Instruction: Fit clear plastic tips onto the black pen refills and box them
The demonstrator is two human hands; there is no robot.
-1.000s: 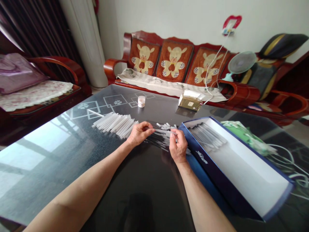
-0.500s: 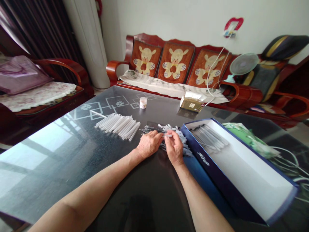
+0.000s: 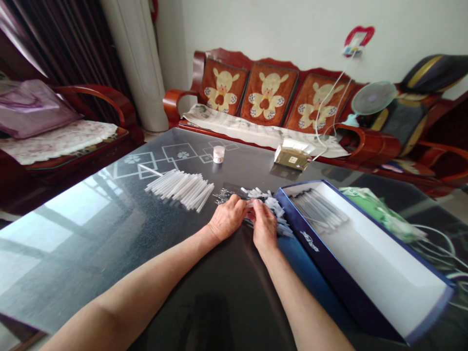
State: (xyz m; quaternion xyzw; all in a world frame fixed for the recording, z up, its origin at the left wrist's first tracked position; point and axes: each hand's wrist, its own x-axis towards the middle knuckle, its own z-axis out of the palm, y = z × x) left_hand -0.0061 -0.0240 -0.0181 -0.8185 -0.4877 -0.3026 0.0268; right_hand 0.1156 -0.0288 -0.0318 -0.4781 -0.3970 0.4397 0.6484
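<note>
My left hand (image 3: 227, 218) is closed, with thumb and fingers pinched together over a pile of thin dark sticks with pale ends (image 3: 278, 213). Facing it, my right hand (image 3: 265, 227) is also closed in a pinch. A small pale tube-like piece (image 3: 250, 204) shows between the fingertips of both hands; its far end is hidden by my left fingers. Dark, shiny tips of the sticks poke out beyond my left hand. To the left, a pile of white slim tubes (image 3: 181, 189) lies on the dark glossy table (image 3: 120, 234).
An open blue box (image 3: 380, 273) with a white inside stands at right, holding a row of slim sticks (image 3: 321, 209) at its far end. Behind are a small white tub (image 3: 218, 154) and a tissue pack (image 3: 292, 156). A green-white bag (image 3: 380, 209) and cables lie beyond the box.
My fingertips have drawn closer together around the small pale piece, and my right fingers now cover more of it. The whole view has shifted slightly.
</note>
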